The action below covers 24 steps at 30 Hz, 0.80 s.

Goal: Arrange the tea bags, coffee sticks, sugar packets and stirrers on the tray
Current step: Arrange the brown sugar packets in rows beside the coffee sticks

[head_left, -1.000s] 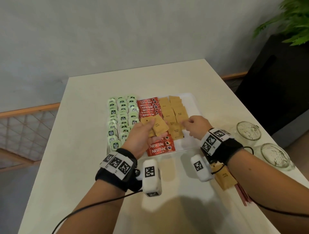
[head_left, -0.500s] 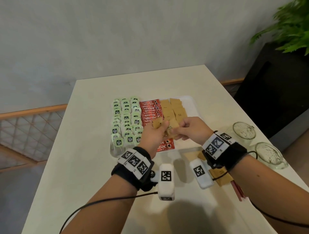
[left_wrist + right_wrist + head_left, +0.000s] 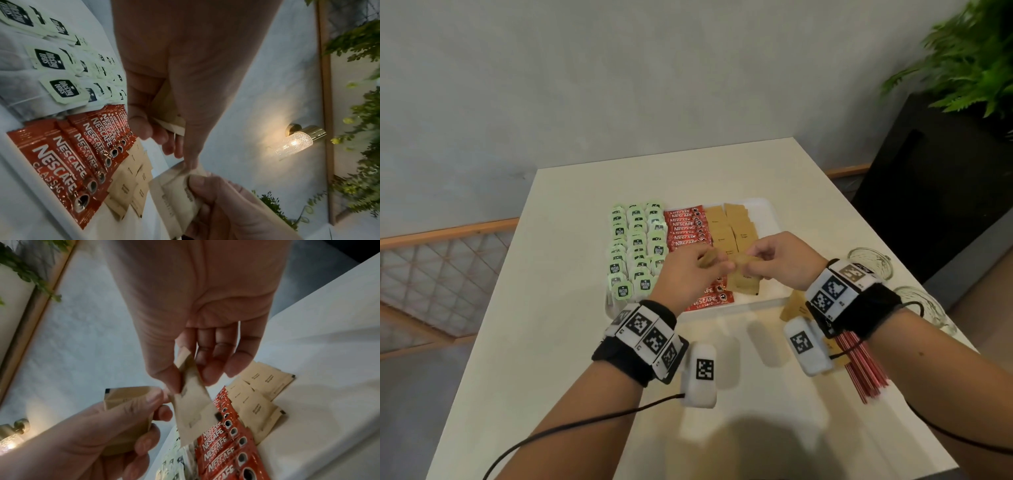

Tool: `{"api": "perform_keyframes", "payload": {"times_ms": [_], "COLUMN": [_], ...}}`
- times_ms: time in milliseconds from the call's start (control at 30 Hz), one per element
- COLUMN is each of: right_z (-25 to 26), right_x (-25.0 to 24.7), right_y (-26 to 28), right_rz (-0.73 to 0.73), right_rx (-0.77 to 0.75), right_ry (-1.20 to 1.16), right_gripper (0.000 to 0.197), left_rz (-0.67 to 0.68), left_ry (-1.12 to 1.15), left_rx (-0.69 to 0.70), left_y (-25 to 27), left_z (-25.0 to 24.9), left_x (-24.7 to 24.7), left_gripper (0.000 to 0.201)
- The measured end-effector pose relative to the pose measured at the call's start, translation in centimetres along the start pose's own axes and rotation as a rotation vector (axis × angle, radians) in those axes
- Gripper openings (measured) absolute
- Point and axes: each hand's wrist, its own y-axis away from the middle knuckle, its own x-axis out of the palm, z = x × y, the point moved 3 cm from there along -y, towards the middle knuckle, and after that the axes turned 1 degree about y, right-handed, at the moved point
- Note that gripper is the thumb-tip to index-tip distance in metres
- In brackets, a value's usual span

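Both hands meet in the middle of the head view, just above the near half of the tray. Around them, from big to small: the table fills the lower frame; the white tray sits at its centre with green tea bags in rows on its left, red coffee sticks in the middle column, and brown sugar packets in two columns to their right. A bare white strip of tray runs along its right edge.

The left hand has its fingers curled round a small stack of sugar packets, thumb pressed on top. The right hand pinches a single packet between thumb and fingertips; its far end touches the left thumb, so the handover looks barely finished.

That held packet hangs directly over the near end of the sugar columns, its long axis running left to right in the head view. The right hand is the nearer one to that slot, I judge; setting it down calls for a short drop toward the lower middle of the tray.

Red stirrers and more sugar packets lie on the table at lower right, under the right wrist, not yet on the tray.
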Motion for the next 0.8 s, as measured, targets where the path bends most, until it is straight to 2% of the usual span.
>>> {"api": "perform_keyframes", "payload": {"times_ms": [100,167,233,333,433,500,567,667,800], "right_z": [0.1,0.0,-0.2,-0.6,-1.0,-1.4,-2.7,-5.4,-7.3], "right_x": [0.0,-0.1,-0.2,-0.1,-0.2,-0.8,-1.6,-2.5,-2.2], "right_y": [-0.2,-0.3,-0.3,-0.6,-1.1,-1.6,-2.4,-3.3,-3.7], "right_rz": [0.006,-0.019,-0.049,-0.046,-0.055,-0.099,-0.168,-0.219,-0.189], "right_rx": [-0.008,0.001,0.03,0.064,0.072,0.084,0.132,0.274,0.435], "right_ry": [0.007,-0.087,-0.187,-0.208,-0.195,-0.15,-0.058,0.064,0.162], "right_gripper": [0.002,0.008,0.012,0.02,0.021,0.022,0.022,0.021,0.023], "left_rz": [0.021,-0.002,-0.037,-0.059,-0.016,0.001,-0.005,-0.033,-0.064], "left_ry": [-0.07,-0.047,0.031,0.161,0.261,0.404,0.566,0.751,0.687], "left_rx": [0.004,-0.018,-0.062,-0.12,-0.186,-0.262,-0.363,-0.479,-0.459], "left_y": [0.2,0.2,0.1,-0.2,-0.6,-0.6,-0.6,-0.8,-1.2], "left_z": [-0.2,-0.3,-0.1,0.1,0.4,0.4,0.4,1.1,2.2], "left_x": [0.6,0.6,0.6,0.4,0.6,0.6,0.3,-0.3,-0.6], "left_gripper": [0.019,0.018,0.018,0.012,0.015,0.015,0.014,0.023,0.028]}}
